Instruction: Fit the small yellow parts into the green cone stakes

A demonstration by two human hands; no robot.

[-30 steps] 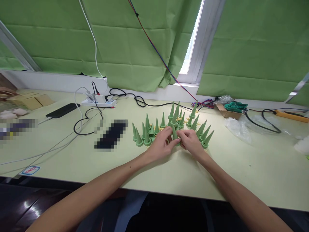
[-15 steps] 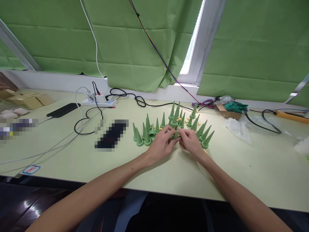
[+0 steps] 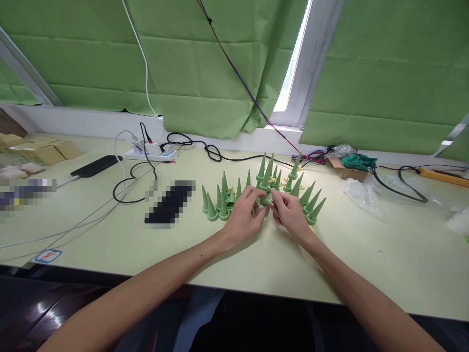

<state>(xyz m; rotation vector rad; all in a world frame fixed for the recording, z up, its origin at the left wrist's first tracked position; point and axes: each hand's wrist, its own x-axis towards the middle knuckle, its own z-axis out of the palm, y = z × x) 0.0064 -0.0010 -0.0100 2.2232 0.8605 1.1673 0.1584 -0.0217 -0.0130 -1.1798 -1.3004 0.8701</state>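
Between my two hands is a green plastic cone [image 3: 266, 201], lying tilted with its narrow end towards the right. My left hand [image 3: 245, 215] curls its thumb and fingers around this cone. Close against it, my right hand [image 3: 291, 212] is closed in a pinch at the cone's right end; its fingertips hide what they grip. Several more green cones stand point up in a loose cluster behind and beside both hands, some at left [image 3: 212, 210] and some at right [image 3: 314, 212]. Small yellowish pieces [image 3: 282, 183] lie among them, partly hidden.
Left of the cones is a dark blurred-out rectangle [image 3: 170, 202]. Farther back lie a power strip [image 3: 151, 154], black cables [image 3: 216, 154] and a black flat device [image 3: 95, 166]. At right are a small cardboard box [image 3: 344, 170], clear plastic bags [image 3: 362, 197] and an orange tool [image 3: 443, 177].
The cone between my hands has turned, so more of its narrow end shows towards the right. My left fingers have shifted slightly; both arms stay nearly in place.
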